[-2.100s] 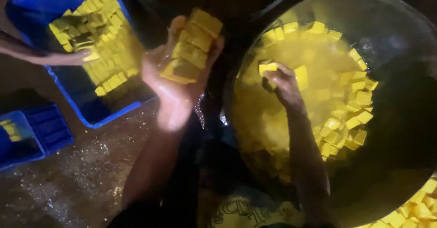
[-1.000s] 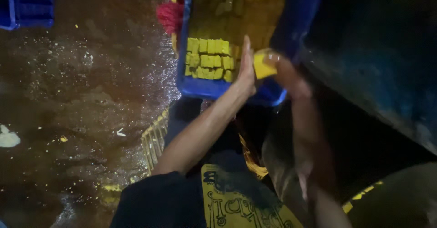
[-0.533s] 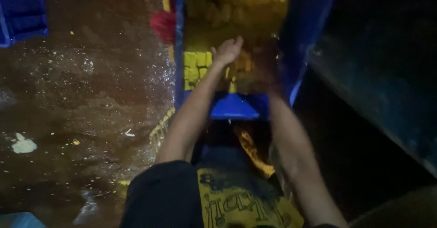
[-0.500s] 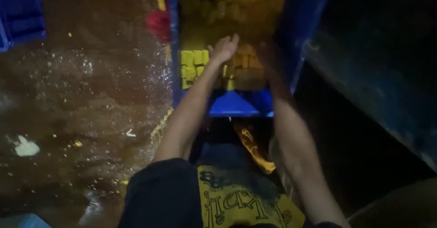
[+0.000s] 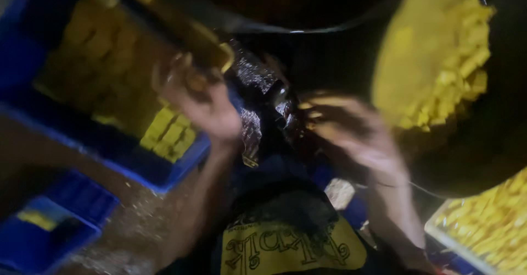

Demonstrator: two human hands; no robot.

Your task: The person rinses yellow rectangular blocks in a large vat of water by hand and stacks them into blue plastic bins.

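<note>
both hands have been drawn back out of the blue crate (image 5: 181, 168) since half a second ago — the left hand (image 5: 206, 107) is now raised over its near corner, fingers loosely curled, with nothing clearly held. the right hand (image 5: 351, 135) is swung toward the big round tub (image 5: 439, 60), fingers spread and empty. yellow blocks (image 5: 167, 135) lie stacked in the crate's corner — that batch looks to be set down, though much is blurred.

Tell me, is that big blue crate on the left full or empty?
Partly full: yellow blocks cover much of the blue crate.
</note>
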